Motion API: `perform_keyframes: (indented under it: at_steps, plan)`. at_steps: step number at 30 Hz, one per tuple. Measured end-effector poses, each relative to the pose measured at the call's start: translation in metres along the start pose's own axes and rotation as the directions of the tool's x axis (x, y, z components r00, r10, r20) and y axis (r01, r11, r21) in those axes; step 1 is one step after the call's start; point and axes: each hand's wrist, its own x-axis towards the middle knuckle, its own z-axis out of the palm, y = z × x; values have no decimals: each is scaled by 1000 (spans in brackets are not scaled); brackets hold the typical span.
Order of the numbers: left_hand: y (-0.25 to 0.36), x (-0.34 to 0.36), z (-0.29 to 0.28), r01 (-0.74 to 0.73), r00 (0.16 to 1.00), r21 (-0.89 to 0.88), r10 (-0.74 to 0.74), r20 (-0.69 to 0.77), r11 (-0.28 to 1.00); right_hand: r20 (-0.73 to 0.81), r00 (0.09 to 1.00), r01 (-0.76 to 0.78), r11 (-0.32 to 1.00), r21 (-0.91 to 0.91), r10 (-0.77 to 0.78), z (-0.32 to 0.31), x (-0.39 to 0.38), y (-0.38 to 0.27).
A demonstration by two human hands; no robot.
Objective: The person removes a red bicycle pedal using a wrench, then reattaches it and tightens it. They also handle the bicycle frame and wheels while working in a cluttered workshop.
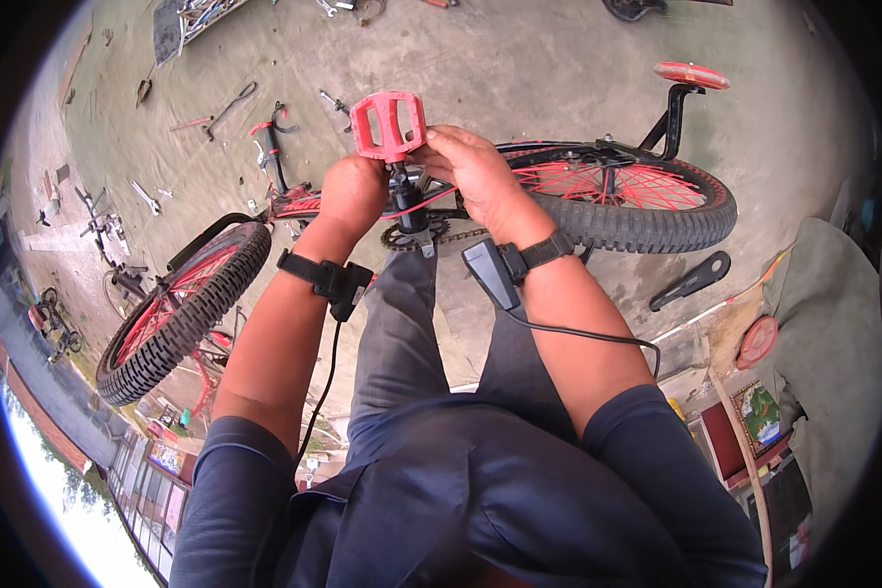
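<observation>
A red bicycle pedal (390, 125) stands up at the end of a crank, in front of me. My right hand (472, 171) grips the pedal's right edge, thumb at the side and other fingers partly hidden behind it. My left hand (353, 194) is closed just below the pedal's left side, beside the crank; what its fingers hold is hidden. Below the hands are the black bottom bracket tube (410, 208) and the chainring (402, 238) of a red and black bicycle lying across my view. Its rear wheel (657, 235) is right, the front wheel (191, 323) left.
A black arm with a small red training wheel (693, 74) juts up at the right. Wrenches (147, 198) and other tools lie on the floor. A tool tray (201, 20) is at the far left, a black chain guard (691, 280) at the right. Wrist-strap cables (588, 331) hang by my forearms.
</observation>
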Motion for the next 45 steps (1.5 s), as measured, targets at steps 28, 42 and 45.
perform_keyframes:
  at_steps: [28,42,45]
  plan:
    - [18,-96,-28,301,928,-916,-304,217,265,193,981,-2,999,-53,12,3,0,9]
    - [64,-150,-64,331,934,-938,-182,308,107,207,933,-288,956,-55,293,30,-82,20]
    - [68,-156,-65,290,948,-956,-152,281,43,194,933,-320,945,64,303,36,-92,18]
